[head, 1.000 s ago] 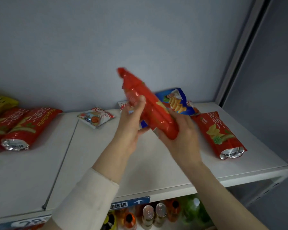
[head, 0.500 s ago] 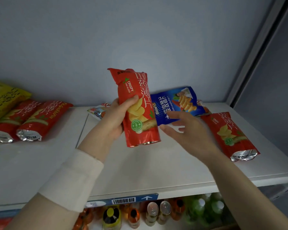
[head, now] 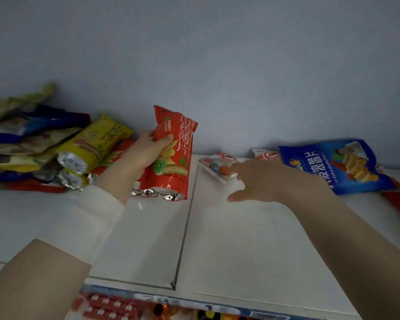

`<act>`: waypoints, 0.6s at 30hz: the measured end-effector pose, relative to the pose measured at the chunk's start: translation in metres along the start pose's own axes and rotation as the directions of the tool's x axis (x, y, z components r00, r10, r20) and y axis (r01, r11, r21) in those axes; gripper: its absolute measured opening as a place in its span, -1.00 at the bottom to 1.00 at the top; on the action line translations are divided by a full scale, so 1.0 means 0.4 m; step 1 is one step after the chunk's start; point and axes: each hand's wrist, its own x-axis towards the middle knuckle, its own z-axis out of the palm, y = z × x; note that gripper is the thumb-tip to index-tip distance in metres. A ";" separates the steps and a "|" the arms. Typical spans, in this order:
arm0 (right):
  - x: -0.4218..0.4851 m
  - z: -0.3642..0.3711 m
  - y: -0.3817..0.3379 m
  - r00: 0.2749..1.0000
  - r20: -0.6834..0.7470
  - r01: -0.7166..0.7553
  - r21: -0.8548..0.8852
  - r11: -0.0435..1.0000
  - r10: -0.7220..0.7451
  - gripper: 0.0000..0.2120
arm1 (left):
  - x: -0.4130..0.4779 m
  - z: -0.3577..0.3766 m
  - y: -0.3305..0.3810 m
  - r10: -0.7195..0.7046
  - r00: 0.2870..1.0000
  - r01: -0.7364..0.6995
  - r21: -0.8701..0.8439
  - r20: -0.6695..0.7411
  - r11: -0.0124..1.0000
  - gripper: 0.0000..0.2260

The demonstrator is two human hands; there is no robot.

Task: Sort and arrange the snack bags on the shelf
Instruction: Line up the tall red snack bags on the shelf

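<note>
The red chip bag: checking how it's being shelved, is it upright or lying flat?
Upright. The left hand grips the red chip bag, top seal up, silver bottom seal down near the shelf; contact cannot be told.

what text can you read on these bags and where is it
"CRISPY": on the red bag held in the left hand.
"山药薄片": large characters down the same bag.
Line under "CRISPY": too small to read.
Characters on the blue bag: partly covered, unsure.
Print on the yellow bag: blurred.
Digits on the shelf-edge label: blurred.
</note>
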 end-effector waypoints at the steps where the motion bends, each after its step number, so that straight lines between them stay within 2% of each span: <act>1: 0.036 -0.011 -0.030 1.000 -0.022 0.015 -0.014 1.000 -0.015 -0.41 | 0.032 -0.048 -0.004 0.009 1.000 -0.009 0.025 -0.013 1.000 -0.59; 5: 0.179 -0.043 -0.141 0.998 -0.065 0.020 0.007 1.000 -0.019 -0.36 | 0.162 -0.207 -0.025 0.035 0.999 -0.033 0.201 -0.003 0.979 -0.63; 9: 0.273 -0.060 -0.224 0.998 -0.066 -0.013 0.048 0.999 0.016 -0.36 | 0.256 -0.278 -0.061 -0.008 0.999 -0.012 0.435 0.045 0.900 -0.61; 11: 0.303 -0.060 -0.244 0.998 -0.052 -0.027 0.056 0.998 0.030 -0.37 | 0.284 -0.284 -0.080 0.014 0.999 -0.034 0.587 0.038 0.809 -0.59; 14: 0.330 -0.056 -0.251 0.998 -0.029 -0.060 0.057 0.997 0.062 -0.38 | 0.315 -0.282 -0.102 0.219 0.976 -0.168 0.714 0.021 0.680 -0.55; 16: 0.337 -0.052 -0.246 0.996 -0.032 -0.087 0.049 0.995 0.089 -0.38 | 0.331 -0.279 -0.107 0.321 0.944 -0.256 0.792 0.080 0.555 -0.59; 18: 0.338 -0.047 -0.235 0.992 -0.032 -0.120 0.063 0.991 0.122 -0.38 | 0.339 -0.271 -0.100 0.355 0.920 -0.314 0.856 0.167 0.412 -0.67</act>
